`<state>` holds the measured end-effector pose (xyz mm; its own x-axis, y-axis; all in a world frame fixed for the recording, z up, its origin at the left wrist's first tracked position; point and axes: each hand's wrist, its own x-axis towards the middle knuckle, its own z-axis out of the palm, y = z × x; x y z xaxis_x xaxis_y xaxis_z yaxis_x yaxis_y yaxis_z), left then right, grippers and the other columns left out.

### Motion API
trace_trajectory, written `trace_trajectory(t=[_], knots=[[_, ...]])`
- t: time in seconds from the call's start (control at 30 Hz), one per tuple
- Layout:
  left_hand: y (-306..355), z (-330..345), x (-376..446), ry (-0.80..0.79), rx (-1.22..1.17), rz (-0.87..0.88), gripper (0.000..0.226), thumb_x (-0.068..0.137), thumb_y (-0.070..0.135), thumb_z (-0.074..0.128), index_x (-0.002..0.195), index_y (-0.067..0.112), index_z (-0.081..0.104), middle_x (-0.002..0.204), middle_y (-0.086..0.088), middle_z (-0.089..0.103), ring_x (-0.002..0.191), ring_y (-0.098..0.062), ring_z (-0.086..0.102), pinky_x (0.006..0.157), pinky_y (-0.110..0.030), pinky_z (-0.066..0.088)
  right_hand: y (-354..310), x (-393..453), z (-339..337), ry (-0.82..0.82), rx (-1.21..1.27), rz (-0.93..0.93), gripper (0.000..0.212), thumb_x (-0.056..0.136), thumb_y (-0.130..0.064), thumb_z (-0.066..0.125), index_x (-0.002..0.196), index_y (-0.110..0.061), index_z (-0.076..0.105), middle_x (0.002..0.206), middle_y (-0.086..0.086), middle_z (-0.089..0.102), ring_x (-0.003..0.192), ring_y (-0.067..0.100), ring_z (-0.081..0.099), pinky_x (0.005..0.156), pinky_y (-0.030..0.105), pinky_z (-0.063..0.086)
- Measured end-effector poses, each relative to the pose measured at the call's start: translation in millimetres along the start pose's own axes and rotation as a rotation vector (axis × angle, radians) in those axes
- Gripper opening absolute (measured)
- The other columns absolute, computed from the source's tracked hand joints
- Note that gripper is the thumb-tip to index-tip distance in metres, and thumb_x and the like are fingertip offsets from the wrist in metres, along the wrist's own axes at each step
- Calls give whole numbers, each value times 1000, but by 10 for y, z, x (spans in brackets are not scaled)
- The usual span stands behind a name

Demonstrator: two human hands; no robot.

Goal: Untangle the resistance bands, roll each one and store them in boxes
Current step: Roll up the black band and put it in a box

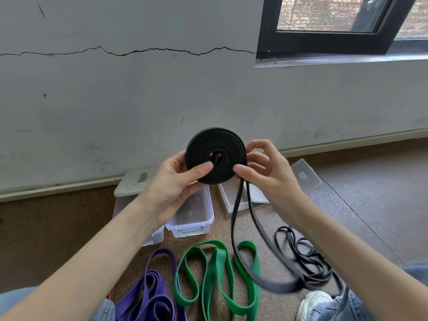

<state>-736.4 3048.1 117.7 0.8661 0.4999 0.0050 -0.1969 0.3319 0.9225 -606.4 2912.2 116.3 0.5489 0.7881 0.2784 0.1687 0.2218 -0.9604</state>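
Grey cracked wall (139, 89) and a dark-framed window (335, 24) rise behind a brown floor (46, 228). 2 clear plastic boxes (192, 218) sit side by side by the wall, partly hidden by the left forearm — the nearer one looks empty. A 3rd box (234, 200) sits to the right with its lid (305, 177) beside it. The left hand (173, 186) and right hand (261, 167) pinch a black band coil (216, 156) held up between them; its loose tail (254, 251) hangs blurred to the floor. Below lie a purple band (150, 293), a green band (215, 269) and a thin black band (301, 256). A white shoe (312, 304) is cut off at the bottom edge.
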Motion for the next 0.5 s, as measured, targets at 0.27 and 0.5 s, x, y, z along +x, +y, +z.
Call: trace_trajectory(t=[0.27,0.5], knots=[[-30,-38,-41,-236,451,-180,38,72,3,73,107,14,66,98,-5,74,94,-19,70,71,-24,56,-82,-18,-33,-147,-308,-99,29,89,-2,57,103,-27,62,105,8,64,100,16,61,85,30,53],[84,-77,-17,-39,249,-33,46,60,9,73,105,13,66,100,-7,73,94,-23,70,70,-28,58,-193,69,-99,-122,-199,-74,32,84,-2,64,106,-21,52,89,2,65,77,6,65,70,17,51]])
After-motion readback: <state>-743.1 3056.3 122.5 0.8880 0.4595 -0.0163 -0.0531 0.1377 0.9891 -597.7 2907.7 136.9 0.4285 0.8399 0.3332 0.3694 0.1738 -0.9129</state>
